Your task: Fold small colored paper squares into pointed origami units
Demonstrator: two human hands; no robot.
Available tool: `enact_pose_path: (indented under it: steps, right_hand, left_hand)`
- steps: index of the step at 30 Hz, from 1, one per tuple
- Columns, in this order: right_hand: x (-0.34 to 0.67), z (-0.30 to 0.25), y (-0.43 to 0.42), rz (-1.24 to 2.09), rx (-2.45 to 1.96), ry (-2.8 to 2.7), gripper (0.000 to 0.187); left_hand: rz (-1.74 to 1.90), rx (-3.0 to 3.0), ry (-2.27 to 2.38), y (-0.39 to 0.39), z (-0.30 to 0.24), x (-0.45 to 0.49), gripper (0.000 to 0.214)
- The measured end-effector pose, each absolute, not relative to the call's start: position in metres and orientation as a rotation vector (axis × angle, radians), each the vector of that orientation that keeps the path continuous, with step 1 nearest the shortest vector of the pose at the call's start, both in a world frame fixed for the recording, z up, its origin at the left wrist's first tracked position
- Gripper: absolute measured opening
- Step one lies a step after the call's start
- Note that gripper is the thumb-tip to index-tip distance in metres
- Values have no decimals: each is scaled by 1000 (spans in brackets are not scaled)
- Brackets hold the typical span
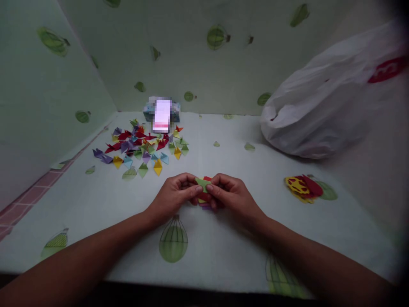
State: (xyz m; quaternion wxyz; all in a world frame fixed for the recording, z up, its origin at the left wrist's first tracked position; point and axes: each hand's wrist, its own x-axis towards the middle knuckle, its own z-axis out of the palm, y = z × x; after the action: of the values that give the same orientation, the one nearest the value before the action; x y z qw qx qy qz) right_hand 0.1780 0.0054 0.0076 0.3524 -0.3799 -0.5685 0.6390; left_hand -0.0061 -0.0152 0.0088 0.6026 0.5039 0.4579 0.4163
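Between my two hands is a small piece of green paper [203, 183], pinched at both sides and partly hidden by the fingers. My left hand [179, 190] grips its left edge between thumb and fingers. On the right edge, the thumb and fingers of my right hand [227, 190] are closed in the same way. Just beneath and behind the green paper show red, yellow and purple sheets of paper [206, 207], on or close above the table; whether the fingers touch them I cannot tell.
Many small folded paper pieces [140, 145] in several colours lie heaped at the back left. Behind them a lit phone [162, 115] leans on a box [148, 111]. A white plastic bag [319, 106] stands back right. Yellow and red paper cutouts [303, 187] lie to the right.
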Motion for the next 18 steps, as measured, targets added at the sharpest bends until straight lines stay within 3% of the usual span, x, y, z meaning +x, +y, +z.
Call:
enact_pose_path:
  steps: [18]
  right_hand:
    - [179,6,5,1758,-926,-1464,31]
  left_hand:
    - [934,1186,1121,-18,16,-4,22]
